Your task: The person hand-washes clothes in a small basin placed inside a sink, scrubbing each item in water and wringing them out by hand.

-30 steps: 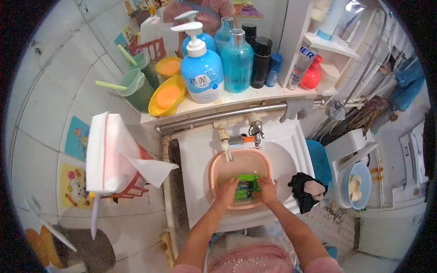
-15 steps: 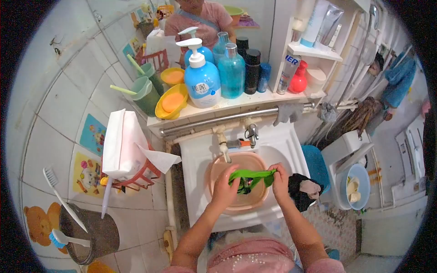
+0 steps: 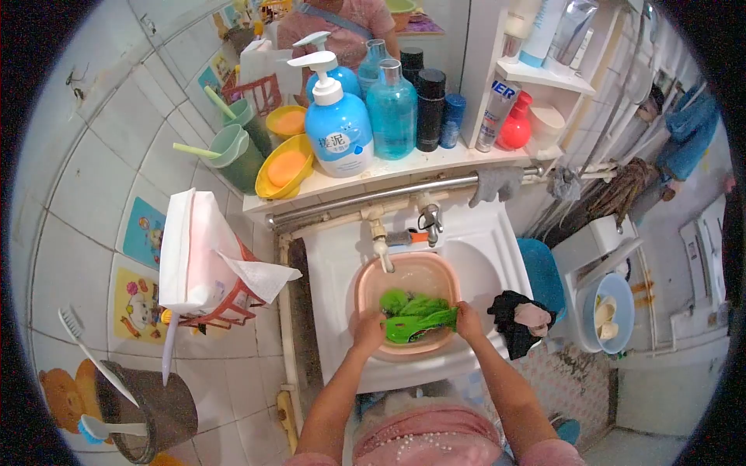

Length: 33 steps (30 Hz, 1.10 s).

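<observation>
Both the left hand (image 3: 370,330) and right hand (image 3: 469,320) have fingers clamped on opposite ends of the green cloth (image 3: 423,320), partly spread over the basin (image 3: 360,291), not yet set aside. The black cloth (image 3: 507,329) lies unheld on the sink's (image 3: 497,268) right edge.

From my remote seat I see the green cloth (image 3: 420,320) as soft, wrinkled fabric, the pink basin (image 3: 362,291) as smooth plastic, and the sink (image 3: 334,342) as glossy white ceramic. The rail (image 3: 427,188) looks like shiny metal, the tissue (image 3: 260,278) thin matt paper, the wall tiles (image 3: 70,264) smooth and glazed.
</observation>
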{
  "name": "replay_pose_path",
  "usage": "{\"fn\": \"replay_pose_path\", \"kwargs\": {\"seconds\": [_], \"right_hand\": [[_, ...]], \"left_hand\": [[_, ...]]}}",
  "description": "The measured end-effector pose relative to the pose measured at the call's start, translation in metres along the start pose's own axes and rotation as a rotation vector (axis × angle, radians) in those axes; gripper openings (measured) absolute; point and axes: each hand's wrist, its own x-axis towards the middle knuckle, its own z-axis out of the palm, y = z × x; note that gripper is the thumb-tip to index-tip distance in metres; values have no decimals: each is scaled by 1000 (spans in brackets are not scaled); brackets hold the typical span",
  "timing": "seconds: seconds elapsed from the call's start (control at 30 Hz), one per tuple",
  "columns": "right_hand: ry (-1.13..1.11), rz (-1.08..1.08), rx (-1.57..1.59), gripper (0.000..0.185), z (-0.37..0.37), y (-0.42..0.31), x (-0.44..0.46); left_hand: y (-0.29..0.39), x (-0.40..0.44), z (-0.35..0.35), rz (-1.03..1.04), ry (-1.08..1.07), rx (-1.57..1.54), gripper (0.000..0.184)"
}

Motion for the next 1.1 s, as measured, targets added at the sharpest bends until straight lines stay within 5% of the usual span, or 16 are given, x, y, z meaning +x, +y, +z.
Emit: {"fn": "replay_pose_path", "kwargs": {"seconds": [0.13, 0.27, 0.33, 0.47, 0.53, 0.67, 0.87, 1.0, 1.1], "right_hand": [[79, -133, 226, 16, -15, -24, 8], [79, -71, 487, 17, -54, -99, 11], [-55, -31, 911, 21, -70, -128, 10], [-56, -324, 889, 33, -100, -184, -14], [10, -654, 333, 43, -101, -187, -14], [-74, -389, 263, 40, -51, -139, 6], [-322, -489, -335, 35, 59, 0, 6], [-363, -314, -241, 30, 53, -8, -2], [-464, -158, 37, 29, 20, -39, 14]], "left_hand": [[43, 18, -28, -216, 117, -200, 19], [98, 34, -87, 6, 203, -552, 18], [127, 36, -119, 127, 218, -605, 18], [156, 34, -146, 340, 288, -624, 17], [154, 33, -143, 339, 280, -669, 19], [128, 38, -105, 216, 332, -517, 29], [48, 16, 3, 14, 83, 56, 58], [41, 0, 16, -50, -180, 67, 80], [49, 2, 15, -76, -138, -125, 91]]}}
